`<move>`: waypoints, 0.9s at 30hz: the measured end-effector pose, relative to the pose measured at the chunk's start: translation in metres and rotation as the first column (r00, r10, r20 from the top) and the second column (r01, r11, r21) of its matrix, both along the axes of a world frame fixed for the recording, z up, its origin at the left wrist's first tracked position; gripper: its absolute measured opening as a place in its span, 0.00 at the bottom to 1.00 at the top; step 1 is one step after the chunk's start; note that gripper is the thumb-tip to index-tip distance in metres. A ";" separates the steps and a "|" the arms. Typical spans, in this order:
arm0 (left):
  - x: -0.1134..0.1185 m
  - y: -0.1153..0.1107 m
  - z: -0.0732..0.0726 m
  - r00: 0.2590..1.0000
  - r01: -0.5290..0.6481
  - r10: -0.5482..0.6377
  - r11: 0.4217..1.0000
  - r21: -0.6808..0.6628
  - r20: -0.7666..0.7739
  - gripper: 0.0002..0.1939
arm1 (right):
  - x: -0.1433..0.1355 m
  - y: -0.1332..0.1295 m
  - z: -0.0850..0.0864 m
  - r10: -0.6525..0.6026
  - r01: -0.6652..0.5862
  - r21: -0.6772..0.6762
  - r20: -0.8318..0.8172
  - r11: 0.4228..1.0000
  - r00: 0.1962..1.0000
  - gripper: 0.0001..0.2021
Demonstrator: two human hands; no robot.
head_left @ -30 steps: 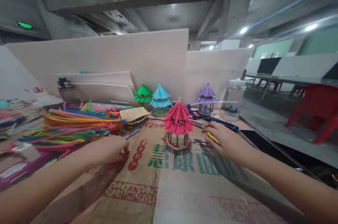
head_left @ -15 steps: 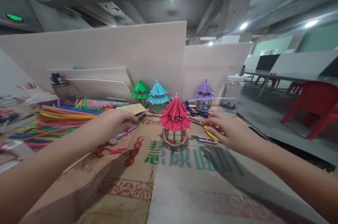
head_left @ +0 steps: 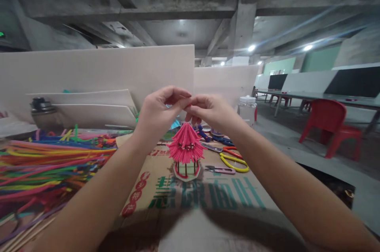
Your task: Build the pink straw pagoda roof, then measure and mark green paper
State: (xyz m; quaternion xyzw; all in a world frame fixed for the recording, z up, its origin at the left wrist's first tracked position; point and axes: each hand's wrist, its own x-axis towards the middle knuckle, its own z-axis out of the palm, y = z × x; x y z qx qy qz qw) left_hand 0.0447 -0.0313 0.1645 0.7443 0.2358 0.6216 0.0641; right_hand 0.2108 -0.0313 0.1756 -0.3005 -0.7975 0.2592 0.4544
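Observation:
A small pavilion model (head_left: 186,145) with a two-tiered pink roof stands upright on a printed cardboard sheet (head_left: 142,228). Just above its tip my two hands meet, fingertips touching. My left hand (head_left: 164,105) has thumb and fingers pinched together; whatever lies between them is too small or hidden to make out. Pinched as well, my right hand (head_left: 206,109) hides the top of the roof spike. Behind the hands, a light blue model (head_left: 175,123) is mostly covered. Right of the pink model lie small pink-handled snips (head_left: 221,169) and scissors with yellow (head_left: 237,163) and orange handles.
Bundles of coloured pipe cleaners (head_left: 53,165) cover the left side. White boards (head_left: 118,66) stand along the back, with a dark-lidded jar (head_left: 44,113) at left and a clear jar (head_left: 247,110) at right. A red chair (head_left: 326,121) is farther right.
Both hands have come in from the sides and risen to meet above the pink model, fingers now pinched. The camera view has shifted, uncovering the scissors' handles.

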 end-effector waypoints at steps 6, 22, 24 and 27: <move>-0.012 0.013 -0.015 0.998 -0.052 0.049 0.996 -0.072 -0.034 0.12 | 0.003 0.016 -0.021 0.009 -0.006 0.026 -0.093 1.000 0.996 0.04; -0.011 0.014 -0.019 0.903 -0.203 0.105 0.959 -0.198 -0.417 0.14 | 0.016 0.017 -0.034 -0.220 0.204 0.200 0.059 0.958 0.974 0.05; -0.009 0.010 -0.019 0.896 -0.201 0.109 0.964 -0.176 -0.431 0.13 | 0.013 0.013 -0.032 -0.172 0.166 0.208 0.008 0.964 0.985 0.05; -0.011 0.012 -0.019 0.899 -0.215 0.126 0.961 -0.172 -0.421 0.15 | 0.017 0.011 -0.027 -0.109 0.115 0.151 -0.050 0.982 0.993 0.04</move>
